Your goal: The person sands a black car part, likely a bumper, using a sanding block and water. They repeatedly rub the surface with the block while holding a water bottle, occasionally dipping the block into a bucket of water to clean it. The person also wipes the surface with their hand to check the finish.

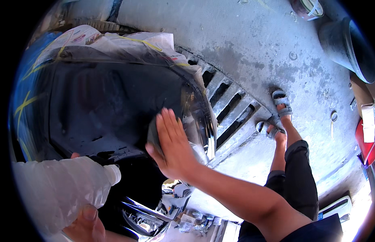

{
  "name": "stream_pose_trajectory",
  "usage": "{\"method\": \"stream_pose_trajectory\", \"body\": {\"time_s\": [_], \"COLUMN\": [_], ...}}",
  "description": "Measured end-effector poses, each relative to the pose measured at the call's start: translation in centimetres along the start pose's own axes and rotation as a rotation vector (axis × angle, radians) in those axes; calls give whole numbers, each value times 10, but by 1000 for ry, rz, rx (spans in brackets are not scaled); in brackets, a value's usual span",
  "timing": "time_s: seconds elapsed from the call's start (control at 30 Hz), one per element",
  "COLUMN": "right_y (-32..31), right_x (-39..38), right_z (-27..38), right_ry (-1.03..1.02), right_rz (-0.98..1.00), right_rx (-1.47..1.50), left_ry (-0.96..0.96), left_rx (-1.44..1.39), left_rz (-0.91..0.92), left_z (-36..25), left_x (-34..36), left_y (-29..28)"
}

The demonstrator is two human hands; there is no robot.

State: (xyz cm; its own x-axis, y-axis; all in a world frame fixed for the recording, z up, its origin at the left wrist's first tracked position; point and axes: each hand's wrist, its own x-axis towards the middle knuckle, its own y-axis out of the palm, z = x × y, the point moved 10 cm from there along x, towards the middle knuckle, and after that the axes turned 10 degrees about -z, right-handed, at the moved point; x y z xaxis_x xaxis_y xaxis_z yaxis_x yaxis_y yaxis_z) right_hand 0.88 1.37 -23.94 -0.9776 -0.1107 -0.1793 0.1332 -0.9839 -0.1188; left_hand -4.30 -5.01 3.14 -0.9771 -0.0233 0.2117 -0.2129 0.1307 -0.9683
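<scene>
A large translucent plastic bottle (66, 187) lies tilted in my left hand (88, 222), which is closed around it. Its neck points right, over the lower edge of a glossy black car panel (98, 101). My right hand (171, 141) rests on the panel's right part, fingers stretched and close together. Under its fingers and thumb is a dark grey sheet (153, 133) that looks like sandpaper, mostly covered by the hand. Wet-looking streaks and drops show on the panel's lower part.
Newspaper (155, 39) and clear film with yellow tape (26, 103) border the panel. A slotted drain grate (231, 105) crosses the concrete floor. At the right are a grey bucket (336, 42), a tin (310, 9) and a red object (365, 141). My sandalled feet (281, 107) stand beside the grate.
</scene>
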Motion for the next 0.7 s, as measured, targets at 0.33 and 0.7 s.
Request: {"method": "stream_pose_trajectory", "body": {"time_s": [0.33,0.7], "right_y": [4,-11], "right_x": [23,10], "right_z": [18,43], "right_ry": [-35,-166], "right_rz": [19,51], "right_rx": [-11,90], "left_ry": [2,-162], "left_rx": [-165,-163], "left_rz": [89,155], "left_z": [-7,15], "left_x": [2,-6], "left_y": [6,9]}}
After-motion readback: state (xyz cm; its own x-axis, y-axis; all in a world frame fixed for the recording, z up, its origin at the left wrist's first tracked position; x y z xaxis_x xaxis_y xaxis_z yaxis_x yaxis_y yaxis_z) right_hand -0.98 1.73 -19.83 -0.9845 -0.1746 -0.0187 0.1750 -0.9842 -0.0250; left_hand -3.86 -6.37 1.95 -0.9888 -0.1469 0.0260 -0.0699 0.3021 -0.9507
